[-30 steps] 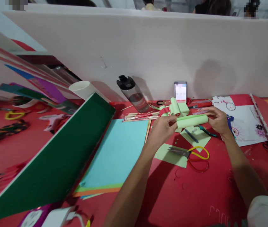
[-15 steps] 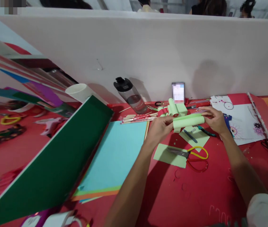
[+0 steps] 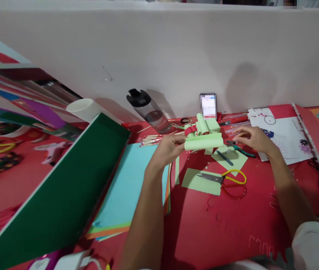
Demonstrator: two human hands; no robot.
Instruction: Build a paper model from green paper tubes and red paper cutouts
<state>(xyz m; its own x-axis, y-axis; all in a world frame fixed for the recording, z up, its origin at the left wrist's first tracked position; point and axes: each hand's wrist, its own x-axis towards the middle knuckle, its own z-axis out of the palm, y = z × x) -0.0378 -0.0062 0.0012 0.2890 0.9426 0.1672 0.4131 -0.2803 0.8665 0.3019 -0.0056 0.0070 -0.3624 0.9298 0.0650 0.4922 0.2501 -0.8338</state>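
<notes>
A rolled sheet of light green paper (image 3: 203, 142) is held by its left end in my left hand (image 3: 170, 148), above the red table. To its right, my right hand (image 3: 251, 138) hovers apart from the roll, fingers bent and slightly separated, with nothing visible in them. Just under that hand lie teal-handled pliers (image 3: 244, 151). A dark pen-like tool (image 3: 224, 158) rests on a green paper piece (image 3: 240, 161). Nearer me, scissors (image 3: 211, 177) with yellow and red handles lie partly over another green paper piece (image 3: 190, 182).
Behind the roll sit more green paper rolls (image 3: 202, 123) and a propped phone (image 3: 208, 105). A water bottle (image 3: 151, 112) stands against the white partition (image 3: 162, 52). On the left are stacked coloured sheets (image 3: 120, 187), a slanted green board (image 3: 63, 180) and a glue gun (image 3: 54, 150).
My right hand has let go of the roll's right end and moved slightly away. My left hand has carried the roll leftward. The camera view has also shifted a little.
</notes>
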